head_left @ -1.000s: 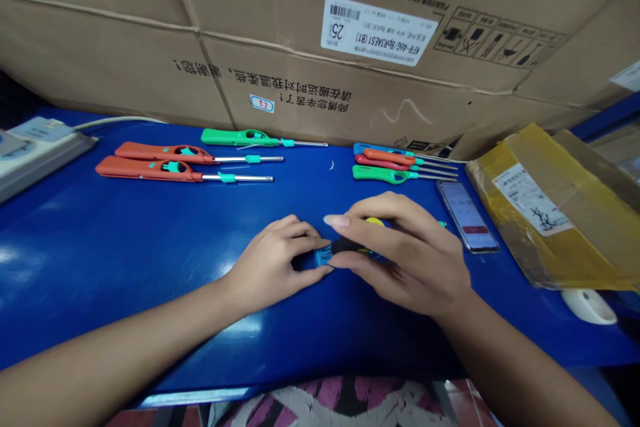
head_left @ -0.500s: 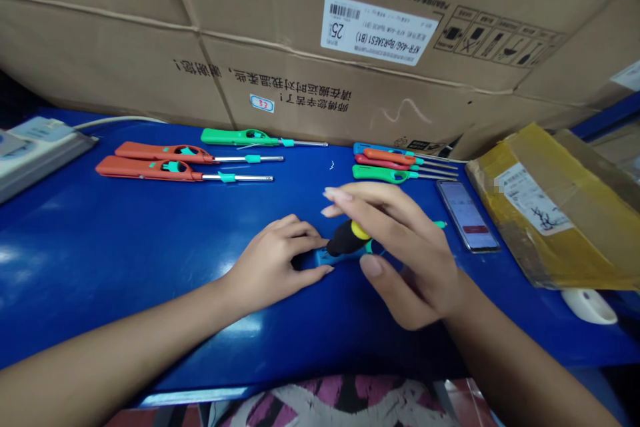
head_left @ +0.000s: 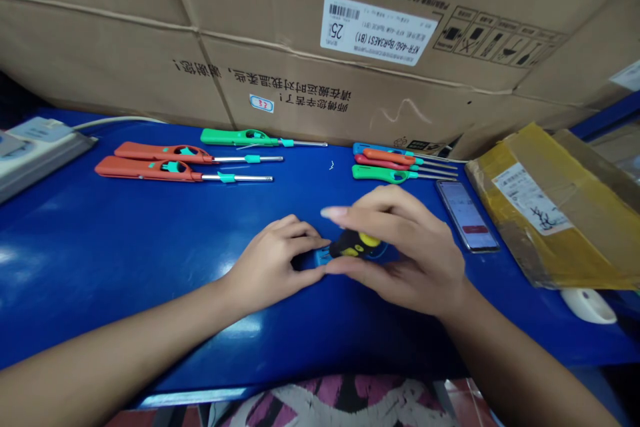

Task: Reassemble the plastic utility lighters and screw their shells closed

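Observation:
My left hand rests on the table, thumb and fingers gripping the end of a blue gas lighter. Over that lighter, my right hand holds a short black and yellow screwdriver, with thumb and fingers around the handle. The screwdriver leans toward the left, its tip end down at the lighter near my left fingertips. The tip itself is hard to make out, and most of the lighter is hidden beneath the handle and my right hand.
Two orange lighters and a green one lie at the back left. Several coloured lighters sit at the back right, near a phone and a taped carton. A large cardboard box stands behind; a power strip is left.
My right thumb has moved left toward the screwdriver's lower end, and the handle has turned and tilted, showing more yellow. My left hand and the lighter have stayed in place.

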`<action>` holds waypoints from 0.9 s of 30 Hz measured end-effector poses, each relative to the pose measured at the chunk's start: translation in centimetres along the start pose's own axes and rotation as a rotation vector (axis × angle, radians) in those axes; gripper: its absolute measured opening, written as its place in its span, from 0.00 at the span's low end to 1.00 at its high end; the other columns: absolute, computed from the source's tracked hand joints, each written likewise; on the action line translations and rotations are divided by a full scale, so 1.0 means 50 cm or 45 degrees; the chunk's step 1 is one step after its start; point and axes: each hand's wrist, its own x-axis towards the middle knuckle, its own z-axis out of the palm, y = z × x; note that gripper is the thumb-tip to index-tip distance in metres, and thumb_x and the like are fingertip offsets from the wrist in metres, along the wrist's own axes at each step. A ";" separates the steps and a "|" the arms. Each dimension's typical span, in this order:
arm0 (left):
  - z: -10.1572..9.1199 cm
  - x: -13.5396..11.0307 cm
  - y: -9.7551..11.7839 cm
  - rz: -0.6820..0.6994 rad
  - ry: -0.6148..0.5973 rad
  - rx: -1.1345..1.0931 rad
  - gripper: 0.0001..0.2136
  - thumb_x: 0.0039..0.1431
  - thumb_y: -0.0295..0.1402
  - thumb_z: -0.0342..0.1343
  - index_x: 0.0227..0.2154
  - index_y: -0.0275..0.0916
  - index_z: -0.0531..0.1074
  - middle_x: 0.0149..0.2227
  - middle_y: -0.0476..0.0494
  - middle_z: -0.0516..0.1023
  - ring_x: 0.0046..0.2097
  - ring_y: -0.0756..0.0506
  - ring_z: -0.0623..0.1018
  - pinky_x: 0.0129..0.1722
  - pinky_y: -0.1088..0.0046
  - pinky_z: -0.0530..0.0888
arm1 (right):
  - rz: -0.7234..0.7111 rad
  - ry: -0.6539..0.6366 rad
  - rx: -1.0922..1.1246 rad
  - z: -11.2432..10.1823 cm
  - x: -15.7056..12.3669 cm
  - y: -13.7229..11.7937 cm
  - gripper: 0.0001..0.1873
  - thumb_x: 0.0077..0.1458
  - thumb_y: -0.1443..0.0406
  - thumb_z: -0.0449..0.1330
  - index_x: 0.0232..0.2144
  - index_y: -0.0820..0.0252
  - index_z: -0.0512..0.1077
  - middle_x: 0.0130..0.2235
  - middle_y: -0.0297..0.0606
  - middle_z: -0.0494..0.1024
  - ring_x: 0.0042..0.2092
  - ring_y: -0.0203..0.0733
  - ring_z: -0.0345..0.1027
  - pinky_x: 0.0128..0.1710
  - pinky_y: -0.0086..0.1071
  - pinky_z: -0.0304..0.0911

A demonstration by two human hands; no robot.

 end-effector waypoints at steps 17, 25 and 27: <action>0.000 0.000 0.001 -0.003 0.030 0.016 0.08 0.61 0.38 0.63 0.38 0.39 0.80 0.41 0.42 0.82 0.41 0.41 0.77 0.43 0.59 0.75 | 0.046 -0.134 -0.001 0.007 -0.004 -0.003 0.26 0.71 0.66 0.48 0.67 0.65 0.57 0.57 0.50 0.74 0.55 0.44 0.71 0.55 0.42 0.70; 0.000 0.001 0.001 -0.005 -0.005 -0.005 0.11 0.62 0.38 0.62 0.44 0.40 0.80 0.44 0.41 0.82 0.43 0.39 0.78 0.46 0.56 0.76 | 0.010 0.008 -0.108 0.003 -0.005 0.000 0.19 0.63 0.62 0.62 0.54 0.63 0.72 0.47 0.46 0.77 0.46 0.43 0.73 0.46 0.38 0.74; -0.001 0.000 0.002 -0.003 0.016 0.014 0.11 0.62 0.39 0.62 0.43 0.39 0.80 0.44 0.40 0.82 0.44 0.39 0.78 0.45 0.56 0.76 | 0.029 -0.067 0.080 0.003 -0.003 -0.001 0.22 0.66 0.68 0.55 0.61 0.65 0.67 0.58 0.50 0.74 0.55 0.46 0.72 0.54 0.43 0.72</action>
